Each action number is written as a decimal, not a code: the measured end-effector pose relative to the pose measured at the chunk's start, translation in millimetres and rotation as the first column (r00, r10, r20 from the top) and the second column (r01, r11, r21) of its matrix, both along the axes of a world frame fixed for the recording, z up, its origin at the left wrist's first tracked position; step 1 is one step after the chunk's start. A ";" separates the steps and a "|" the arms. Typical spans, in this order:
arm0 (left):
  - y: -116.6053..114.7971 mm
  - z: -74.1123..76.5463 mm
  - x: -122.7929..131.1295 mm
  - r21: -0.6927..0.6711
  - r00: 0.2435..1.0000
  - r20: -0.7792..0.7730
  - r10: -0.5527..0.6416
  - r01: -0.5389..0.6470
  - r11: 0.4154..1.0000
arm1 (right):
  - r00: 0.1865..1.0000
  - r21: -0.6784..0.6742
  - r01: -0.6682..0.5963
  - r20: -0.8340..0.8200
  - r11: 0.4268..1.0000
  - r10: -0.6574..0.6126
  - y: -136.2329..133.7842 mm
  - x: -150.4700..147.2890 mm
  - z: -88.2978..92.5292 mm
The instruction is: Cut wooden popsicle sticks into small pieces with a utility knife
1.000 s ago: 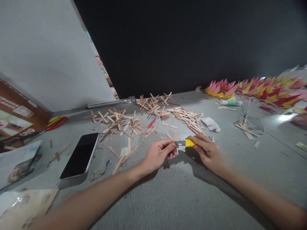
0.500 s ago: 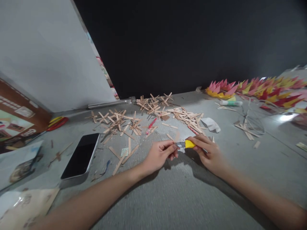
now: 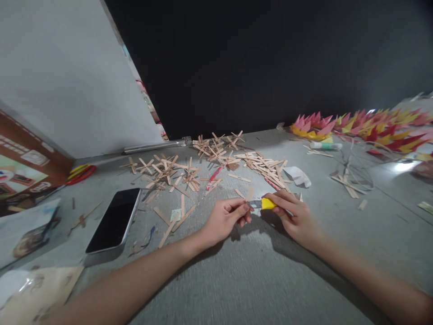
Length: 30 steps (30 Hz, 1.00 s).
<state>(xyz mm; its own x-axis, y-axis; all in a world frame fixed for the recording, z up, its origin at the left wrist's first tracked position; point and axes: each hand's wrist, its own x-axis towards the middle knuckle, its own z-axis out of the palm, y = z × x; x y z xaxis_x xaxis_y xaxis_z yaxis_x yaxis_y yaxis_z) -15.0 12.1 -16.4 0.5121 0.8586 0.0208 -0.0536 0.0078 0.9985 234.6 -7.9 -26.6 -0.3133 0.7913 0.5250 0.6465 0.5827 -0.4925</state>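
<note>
1. Right hand (image 3: 295,217) grasps a yellow knife (image 3: 268,203) above the grey surface (image 3: 237,280), long axis crosswise, blade (image 3: 256,204) pointing left.
2. Left hand (image 3: 226,216) pinches a wooden stick (image 3: 250,192) beside the blade, slanting away.
3. Brown box (image 3: 56,166) at far left; contents hidden.

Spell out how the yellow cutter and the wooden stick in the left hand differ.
Colour: the cutter is yellow with a grey blade; the stick is pale wood.
Hold: the right hand grips the cutter; the left hand pinches the stick.
Pose: the cutter points sideways; the stick slants upward in the picture.
Both are held and partly hidden.
</note>
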 end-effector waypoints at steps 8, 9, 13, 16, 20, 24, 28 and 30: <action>1.2 -1.6 -0.1 0.005 1.000 0.026 -0.007 0.007 1.000 | 1.000 0.023 -0.003 -0.023 1.000 0.003 1.0 -1.1 0.8; 1.2 -1.6 -0.1 0.011 1.000 0.022 -0.010 0.009 1.000 | 1.000 0.023 -0.004 -0.020 1.000 0.005 1.1 -1.0 0.5; 0.8 0.2 -0.2 0.014 1.000 0.017 0.001 -0.001 1.000 | 1.000 0.017 0.007 -0.010 1.000 -0.007 1.9 0.0 -1.1; 0.7 1.9 -0.4 0.010 1.000 0.023 0.018 -0.019 1.000 | 1.000 0.019 0.015 -0.012 1.000 -0.015 2.9 0.8 -1.9; 0.8 2.3 -0.1 0.020 1.000 0.004 0.010 -0.010 1.000 | 1.000 0.020 0.025 -0.002 1.000 -0.025 3.2 0.7 -2.1; 1.1 0.7 -0.2 0.017 1.000 0.015 0.003 -0.004 1.000 | 1.000 0.013 0.014 -0.017 1.000 -0.014 2.9 0.8 -2.6; 1.1 0.1 -0.7 0.025 1.000 0.021 0.007 -0.008 1.000 | 1.000 0.006 0.014 -0.022 1.000 -0.014 3.0 1.0 -2.3; 0.7 0.3 -0.7 0.028 1.000 0.011 -0.005 0.004 1.000 | 1.000 0.013 0.010 -0.020 1.000 -0.010 3.0 0.8 -1.8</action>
<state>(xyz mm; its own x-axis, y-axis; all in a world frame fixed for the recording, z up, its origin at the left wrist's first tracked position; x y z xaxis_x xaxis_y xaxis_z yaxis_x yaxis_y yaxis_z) -15.7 12.9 -16.1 0.5157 0.8553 0.0502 -0.0643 -0.0197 0.9977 235.4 -4.9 -28.4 -0.2946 0.7874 0.5415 0.6426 0.5826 -0.4976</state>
